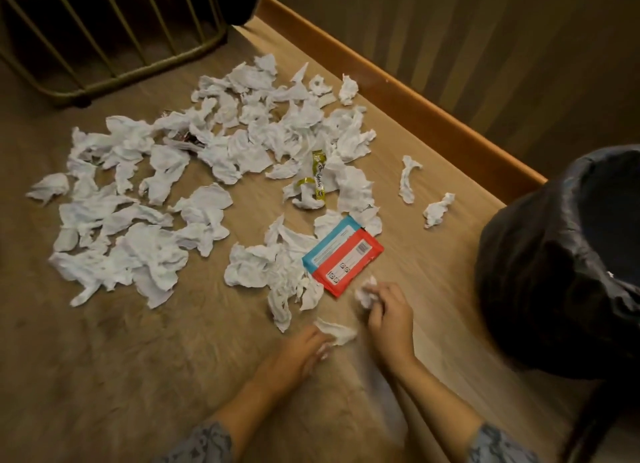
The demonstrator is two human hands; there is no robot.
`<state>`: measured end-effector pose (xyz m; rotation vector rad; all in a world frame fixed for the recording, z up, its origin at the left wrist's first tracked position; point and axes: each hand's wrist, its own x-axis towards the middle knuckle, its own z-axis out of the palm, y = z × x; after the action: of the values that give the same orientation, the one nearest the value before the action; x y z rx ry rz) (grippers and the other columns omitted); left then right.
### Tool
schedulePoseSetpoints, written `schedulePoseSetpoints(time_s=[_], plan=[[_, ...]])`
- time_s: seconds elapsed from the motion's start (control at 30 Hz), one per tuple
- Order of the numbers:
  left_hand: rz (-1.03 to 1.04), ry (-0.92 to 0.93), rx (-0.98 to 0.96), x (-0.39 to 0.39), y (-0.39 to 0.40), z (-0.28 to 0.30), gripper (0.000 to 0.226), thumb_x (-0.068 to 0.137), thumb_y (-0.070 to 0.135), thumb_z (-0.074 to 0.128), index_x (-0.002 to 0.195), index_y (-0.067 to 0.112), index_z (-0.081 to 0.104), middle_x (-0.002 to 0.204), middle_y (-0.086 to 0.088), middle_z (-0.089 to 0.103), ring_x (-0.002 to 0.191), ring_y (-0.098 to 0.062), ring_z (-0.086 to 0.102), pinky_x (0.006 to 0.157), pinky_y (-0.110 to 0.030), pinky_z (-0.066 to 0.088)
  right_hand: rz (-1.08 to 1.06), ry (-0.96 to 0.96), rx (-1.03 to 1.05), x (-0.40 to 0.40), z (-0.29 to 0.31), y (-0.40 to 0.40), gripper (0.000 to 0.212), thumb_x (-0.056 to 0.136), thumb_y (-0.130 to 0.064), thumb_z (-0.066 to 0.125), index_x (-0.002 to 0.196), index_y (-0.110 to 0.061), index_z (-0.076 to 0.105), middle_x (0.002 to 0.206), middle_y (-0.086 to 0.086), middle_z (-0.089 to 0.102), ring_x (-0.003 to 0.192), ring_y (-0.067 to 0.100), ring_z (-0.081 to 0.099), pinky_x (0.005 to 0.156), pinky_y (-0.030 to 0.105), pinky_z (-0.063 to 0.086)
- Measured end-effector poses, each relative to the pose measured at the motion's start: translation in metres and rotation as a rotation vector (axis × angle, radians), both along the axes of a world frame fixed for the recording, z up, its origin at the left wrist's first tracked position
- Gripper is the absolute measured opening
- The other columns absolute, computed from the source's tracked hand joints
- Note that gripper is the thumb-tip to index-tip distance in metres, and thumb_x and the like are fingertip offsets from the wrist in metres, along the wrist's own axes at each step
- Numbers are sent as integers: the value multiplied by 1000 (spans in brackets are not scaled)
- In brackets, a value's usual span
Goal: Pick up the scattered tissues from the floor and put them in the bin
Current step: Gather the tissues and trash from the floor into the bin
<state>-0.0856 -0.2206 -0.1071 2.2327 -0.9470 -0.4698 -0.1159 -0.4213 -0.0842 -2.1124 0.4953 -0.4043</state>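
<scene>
Head view: the right hand (389, 315) is clenched on a crumpled tissue (366, 294); the left hand (304, 346) pinches a flat tissue (337, 331) against the floor (138, 376). Most tissues (194, 185) lie scattered far and left. The bin (561, 282) stands right, lined in black.

Risk: light tissue could slip from a loose pinch in transit. The red-and-blue packet (343, 254) and yellow wrapper (317, 176) among the pile may be swept in by mistake.
</scene>
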Motion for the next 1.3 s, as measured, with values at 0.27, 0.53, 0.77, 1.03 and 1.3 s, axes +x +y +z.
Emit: schedulePoseSetpoints(time_s=[0.27,0.53,0.77,1.03,1.3], plan=[[652,-157,-78,112,-8,50,45,73,48,76,106,18,68,118,-6,50,112,-16,47,95,-34,47,150,263,-195,130,24,-12,57,98,-35,48,148,-12,35,156,9,30,145,26,20,119,41,13],[112,-212,478,77,26,9,136,40,103,40,151,35,0,157,6,-26,142,-23,-31,114,-59,-12,413,542,-568,126,-11,-17,128,42,-104,36,150,-38,17,161,11,12,148,35,4,112,67,-8],[314,-259,86,38,53,-26,52,80,45,63,128,28,52,135,1,54,129,-16,40,102,-50,38,250,212,-547,92,-30,-4,82,56,-93,53,96,-21,55,104,0,50,100,21,44,94,39,38],[753,-119,-130,60,32,0,50,84,-9,59,126,19,61,128,-6,41,114,-15,45,95,-24,42,214,254,-236,80,-10,-18,75,61,-70,75,116,-30,44,88,-10,60,73,15,59,61,29,42],[308,-215,148,20,22,-13,54,72,72,58,113,37,61,148,9,40,144,-15,18,111,-57,21,264,436,-390,89,13,-50,36,75,-57,71,75,-22,64,92,-1,58,80,21,60,55,28,31]])
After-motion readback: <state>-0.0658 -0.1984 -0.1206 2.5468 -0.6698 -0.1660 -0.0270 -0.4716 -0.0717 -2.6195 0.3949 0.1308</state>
